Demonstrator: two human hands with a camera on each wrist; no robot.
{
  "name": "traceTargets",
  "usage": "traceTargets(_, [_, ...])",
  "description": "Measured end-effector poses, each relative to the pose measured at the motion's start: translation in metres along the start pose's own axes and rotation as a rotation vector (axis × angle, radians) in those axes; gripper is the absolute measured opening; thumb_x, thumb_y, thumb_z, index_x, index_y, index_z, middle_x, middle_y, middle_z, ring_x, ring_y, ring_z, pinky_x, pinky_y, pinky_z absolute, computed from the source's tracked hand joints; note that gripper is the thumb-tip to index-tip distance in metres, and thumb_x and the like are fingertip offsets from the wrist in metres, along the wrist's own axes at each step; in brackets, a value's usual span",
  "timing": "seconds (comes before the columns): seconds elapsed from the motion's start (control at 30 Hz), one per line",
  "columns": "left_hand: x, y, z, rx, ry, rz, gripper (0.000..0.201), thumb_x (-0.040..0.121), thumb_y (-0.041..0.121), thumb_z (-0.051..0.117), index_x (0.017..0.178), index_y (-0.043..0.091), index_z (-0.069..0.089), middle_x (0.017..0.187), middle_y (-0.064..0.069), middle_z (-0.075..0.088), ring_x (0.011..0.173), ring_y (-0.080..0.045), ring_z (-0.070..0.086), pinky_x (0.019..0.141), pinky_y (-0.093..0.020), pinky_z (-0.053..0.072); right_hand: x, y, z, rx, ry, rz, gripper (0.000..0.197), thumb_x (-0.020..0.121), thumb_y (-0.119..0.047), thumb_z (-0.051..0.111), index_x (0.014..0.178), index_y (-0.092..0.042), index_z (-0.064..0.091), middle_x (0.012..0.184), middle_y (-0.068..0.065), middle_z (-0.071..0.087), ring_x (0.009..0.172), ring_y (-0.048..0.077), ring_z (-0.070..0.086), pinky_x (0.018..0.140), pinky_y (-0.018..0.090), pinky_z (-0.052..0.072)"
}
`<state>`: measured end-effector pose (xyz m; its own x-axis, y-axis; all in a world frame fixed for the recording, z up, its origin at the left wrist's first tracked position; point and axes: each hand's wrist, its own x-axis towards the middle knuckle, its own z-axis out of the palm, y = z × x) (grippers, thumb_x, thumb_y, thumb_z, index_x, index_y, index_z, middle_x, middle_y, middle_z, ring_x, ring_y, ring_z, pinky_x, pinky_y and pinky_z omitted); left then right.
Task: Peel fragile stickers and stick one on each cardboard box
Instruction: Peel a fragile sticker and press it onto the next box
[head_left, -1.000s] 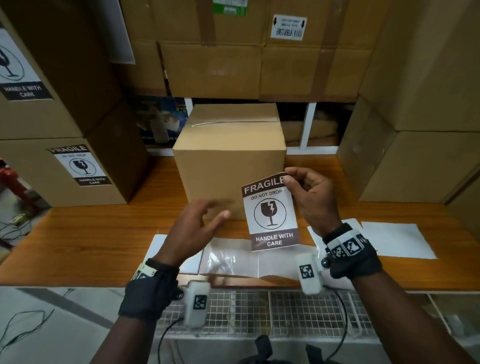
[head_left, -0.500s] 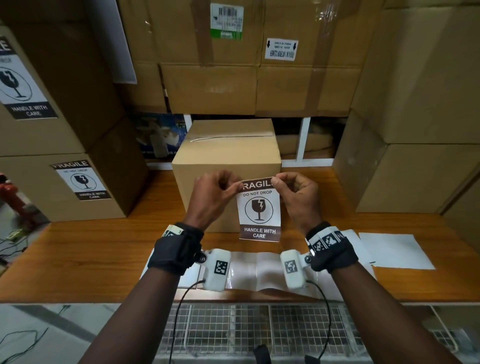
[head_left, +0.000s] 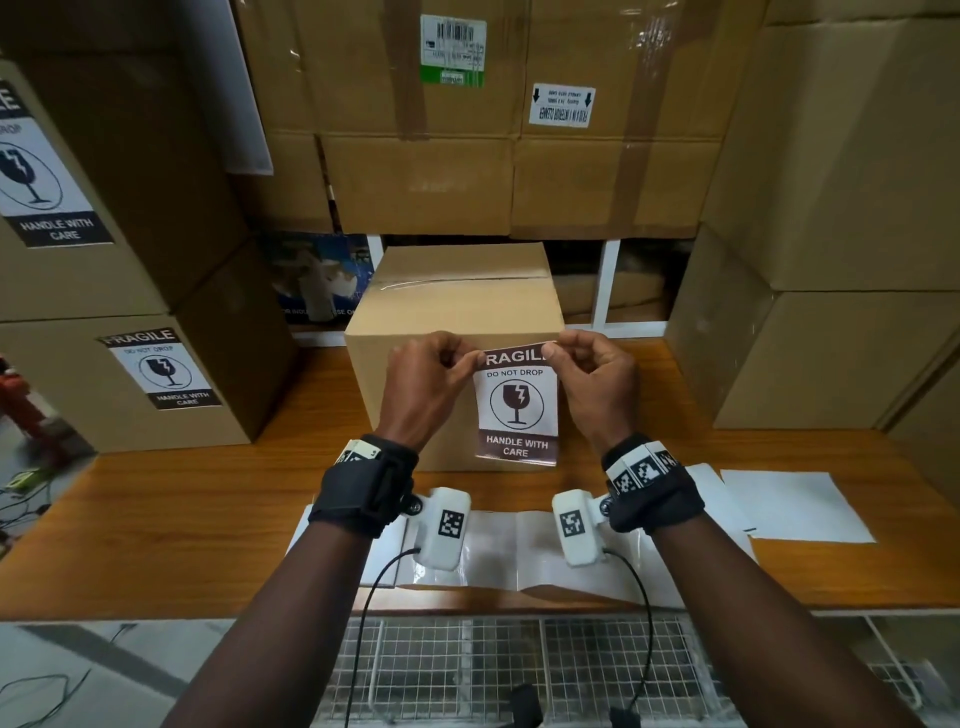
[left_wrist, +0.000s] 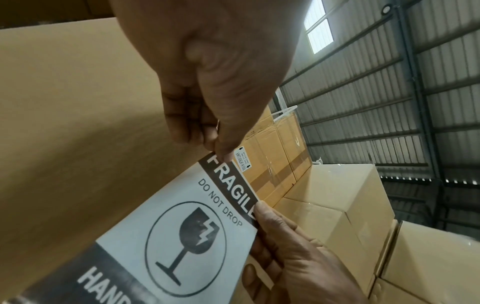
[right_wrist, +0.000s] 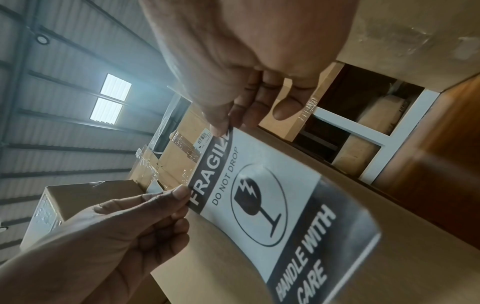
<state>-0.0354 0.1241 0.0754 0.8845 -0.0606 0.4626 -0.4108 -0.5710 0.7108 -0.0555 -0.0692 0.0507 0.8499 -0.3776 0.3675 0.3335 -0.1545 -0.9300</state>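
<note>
STATE: left hand (head_left: 423, 382) and right hand (head_left: 597, 384) each pinch a top corner of the sticker (head_left: 517, 402) before the box (head_left: 457, 332) front | RISK: uneven corner contact skews or creases sticker.

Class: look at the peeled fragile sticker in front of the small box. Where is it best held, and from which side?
Hold the fragile sticker by its two top corners, one hand from each side, as the left hand and right hand do. A pinch grip there likely keeps the thin sheet hanging flat before the small box.
</note>
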Motion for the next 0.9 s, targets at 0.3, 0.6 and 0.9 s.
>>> traceTargets(0.3, [0.01, -0.014, 0.003, 0.426, 0.082, 0.178, 0.024, 0.086, 0.048, 0.075, 0.094, 0.026, 0.076, 0.147, 0.002, 0.052, 0.148, -0.028, 0.028, 0.117, -0.064, -0.002, 0.006, 0.004, 0.005, -0.129, 0.098, -0.051, 0.011, 0.091, -0.015, 0.074, 0.096, -0.005, 0.07, 0.114, 0.013, 0.061, 0.085, 0.002, 0.061, 0.062, 0.007, 0.051])
traceTargets(0.6, [0.018, -0.025, 0.008, 0.335, 0.013, 0.112, 0.023, 0.09, 0.046, 0.071, 0.089, 0.024, 0.077, 0.147, 0.005, 0.056, 0.152, -0.022, 0.024, 0.116, -0.068, -0.012, 0.006, 0.016, 0.012, -0.176, 0.139, -0.072, 0.009, 0.09, -0.015, 0.075, 0.093, -0.007, 0.072, 0.114, 0.011, 0.061, 0.092, -0.002, 0.055, 0.067, 0.002, 0.046])
traceTargets(0.9, [0.015, -0.018, 0.009, 0.231, 0.08, 0.078, 0.023, 0.086, 0.044, 0.075, 0.075, 0.037, 0.056, 0.138, 0.007, 0.062, 0.147, -0.02, 0.035, 0.118, -0.066, -0.008, 0.008, 0.022, 0.017, -0.213, 0.178, -0.074, 0.012, 0.089, -0.025, 0.076, 0.089, -0.014, 0.071, 0.104, 0.003, 0.065, 0.094, 0.015, 0.064, 0.073, 0.018, 0.055])
